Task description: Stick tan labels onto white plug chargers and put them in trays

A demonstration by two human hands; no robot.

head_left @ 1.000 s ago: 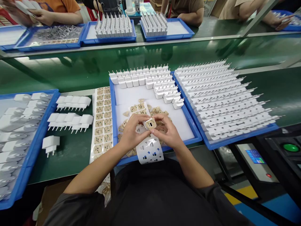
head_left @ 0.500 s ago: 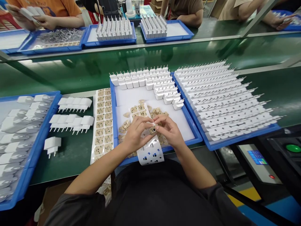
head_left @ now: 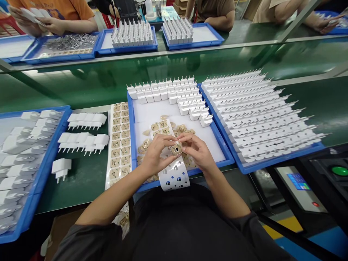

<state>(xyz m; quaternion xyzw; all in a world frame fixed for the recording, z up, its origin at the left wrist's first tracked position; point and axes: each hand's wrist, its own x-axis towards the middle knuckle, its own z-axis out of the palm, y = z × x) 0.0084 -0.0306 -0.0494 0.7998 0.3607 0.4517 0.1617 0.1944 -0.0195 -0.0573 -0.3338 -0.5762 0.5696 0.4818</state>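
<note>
Between my two hands is a small piece with a tan face and a dark square opening [head_left: 176,149]. My left hand [head_left: 158,152] grips it from the left, thumb below and fingers above. My right hand [head_left: 197,149] has its fingertips pressed on its right side. Beneath them a white sticker strip [head_left: 174,177] curls over the front edge of the middle blue tray [head_left: 221,159]. Tan pieces [head_left: 145,145] lie loose in that tray, and white plug adapters [head_left: 160,90] stand along its back and right side, pins up.
A full tray of white adapters [head_left: 269,119] is on the right. A sticker sheet [head_left: 119,137], loose adapters [head_left: 84,139] and another blue tray [head_left: 35,181] are on the left. People with trays sit across the line.
The small piece has turned so its tan face and dark opening show more clearly. Both hands stay in nearly the same place, with the right fingers slightly shifted.
</note>
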